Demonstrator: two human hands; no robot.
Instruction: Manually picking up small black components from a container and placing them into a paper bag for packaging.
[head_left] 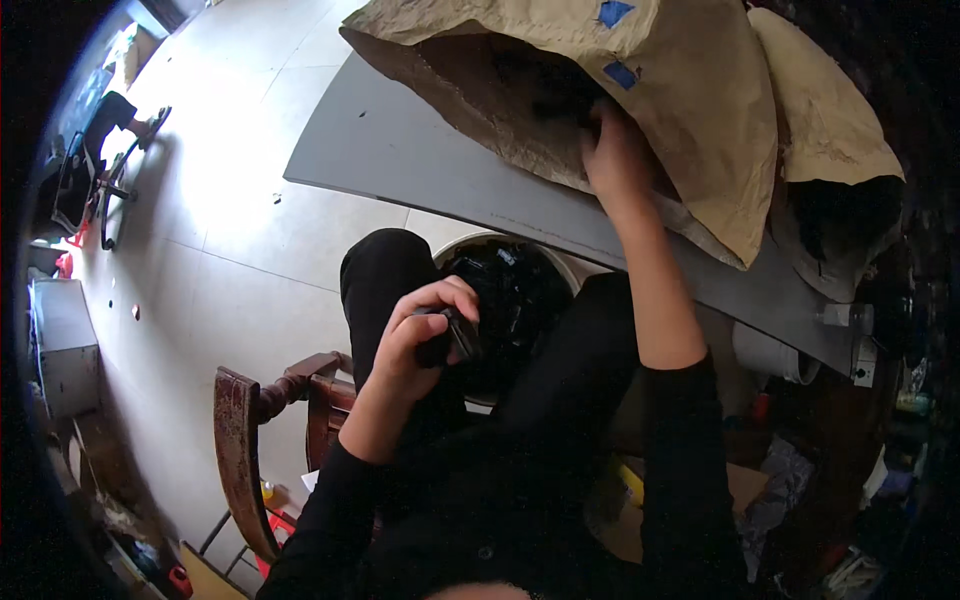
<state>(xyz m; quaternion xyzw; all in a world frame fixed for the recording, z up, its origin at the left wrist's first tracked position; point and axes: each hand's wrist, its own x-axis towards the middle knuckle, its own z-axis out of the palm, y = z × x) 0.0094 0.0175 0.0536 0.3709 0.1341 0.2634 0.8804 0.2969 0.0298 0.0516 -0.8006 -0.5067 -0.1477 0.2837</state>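
My left hand (405, 335) is closed around small black plastic-looking pieces (461, 337), held above my lap; their exact kind is unclear. My right hand (613, 165) reaches into the mouth of a large brown paper sack (705, 120) lying on the grey tabletop (365, 140). Its fingertips are lost in the sack's dark inside, next to dark contents, so I cannot make out whether they grip anything. Between my knees stands a round bucket with a pale rim (567, 268), holding many glossy black pieces (510, 290).
Another brown sack (825, 95) with a dark opening sits at the right. A worn wooden chair (238, 450) is by my left elbow. Across the tiled floor at the far left, a person's leg (108, 120) shows beside a metal frame. A white container (770, 352) is beneath the table.
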